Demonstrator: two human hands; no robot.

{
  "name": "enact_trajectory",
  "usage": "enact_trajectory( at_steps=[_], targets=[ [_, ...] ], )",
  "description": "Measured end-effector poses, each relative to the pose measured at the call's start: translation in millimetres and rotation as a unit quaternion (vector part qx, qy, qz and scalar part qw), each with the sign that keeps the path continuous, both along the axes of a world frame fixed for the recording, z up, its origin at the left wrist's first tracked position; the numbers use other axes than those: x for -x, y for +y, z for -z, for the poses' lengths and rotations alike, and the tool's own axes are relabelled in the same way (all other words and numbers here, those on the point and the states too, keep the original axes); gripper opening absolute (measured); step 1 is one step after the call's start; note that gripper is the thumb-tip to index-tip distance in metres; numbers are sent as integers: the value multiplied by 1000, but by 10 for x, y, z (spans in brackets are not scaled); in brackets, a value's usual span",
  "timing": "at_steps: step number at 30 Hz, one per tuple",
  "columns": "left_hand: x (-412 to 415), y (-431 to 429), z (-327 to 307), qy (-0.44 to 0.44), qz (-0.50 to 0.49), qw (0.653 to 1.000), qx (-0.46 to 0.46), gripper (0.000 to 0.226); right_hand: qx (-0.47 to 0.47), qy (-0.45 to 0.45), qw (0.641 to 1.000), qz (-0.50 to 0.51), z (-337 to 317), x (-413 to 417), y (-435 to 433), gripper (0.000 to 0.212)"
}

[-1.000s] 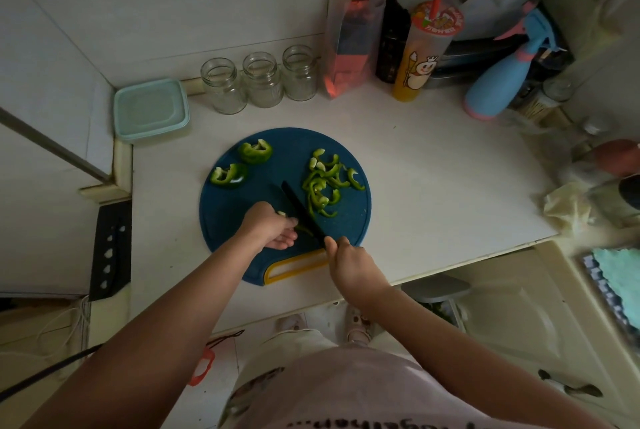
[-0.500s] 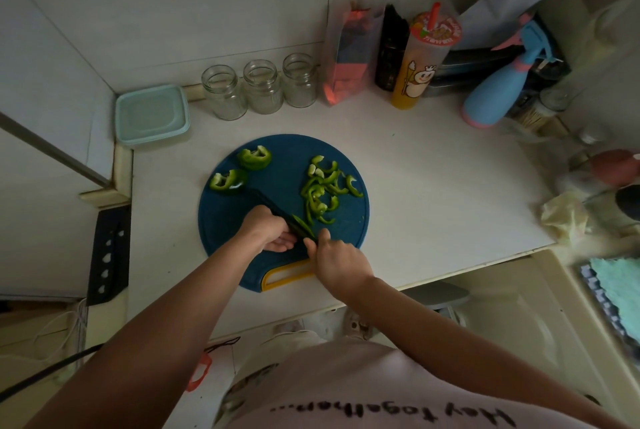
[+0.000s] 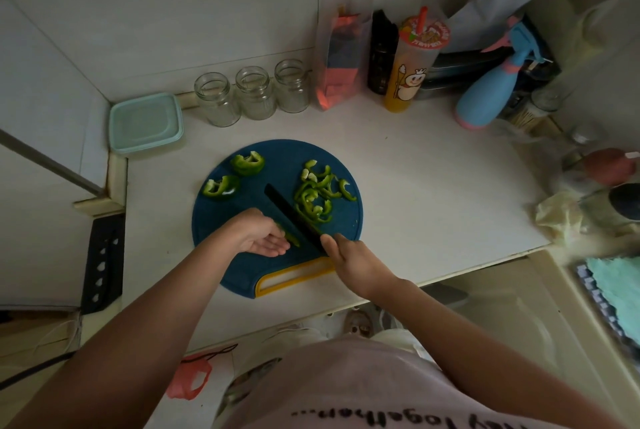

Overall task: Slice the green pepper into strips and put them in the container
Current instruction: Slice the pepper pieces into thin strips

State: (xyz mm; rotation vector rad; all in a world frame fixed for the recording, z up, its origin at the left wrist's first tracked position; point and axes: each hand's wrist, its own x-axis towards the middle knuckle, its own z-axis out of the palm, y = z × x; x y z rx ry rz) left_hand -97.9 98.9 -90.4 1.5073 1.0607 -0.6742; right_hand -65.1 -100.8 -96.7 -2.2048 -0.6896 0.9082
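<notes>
Change: the knife is found shifted toward 3 o'clock compared with half a second ago. The blade is now clear of the left fingers, with its tip pointing to 11 o'clock.
Meaning: one cut is judged just finished, and the blade is being reset for the next slice or to sweep a strip aside. Slicing is judged roughly half done.
Right hand: closed round the knife handle at 5 o'clock on the cutting board, with the index finger laid forward toward the blade.
Left hand: fingers fairly straight and relaxed, not curled. The fingertips are set against the pepper piece just left of the blade. A pinch cannot be made out.
Strips: piled at 2 o'clock on the board, just right of the blade. None have been moved yet.
Uncut chunks: two are left at 10 to 11 o'clock on the board, well apart from the hands.
Container: teal, lid on, placed on the worktop at 10 o'clock off the board, beside three glass jars. No pepper is seen in it.
Left to do: the held piece and both chunks are to be cut, then the container opened and filled.
</notes>
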Motion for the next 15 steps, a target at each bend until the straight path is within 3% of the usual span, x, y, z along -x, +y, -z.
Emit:
enact_trajectory(
  at_steps=[15],
  targets=[
    [-11, -8, 6, 7, 23, 1000, -5, 19, 0, -15, 998, -55, -2, 77, 198, 32]
  ],
)
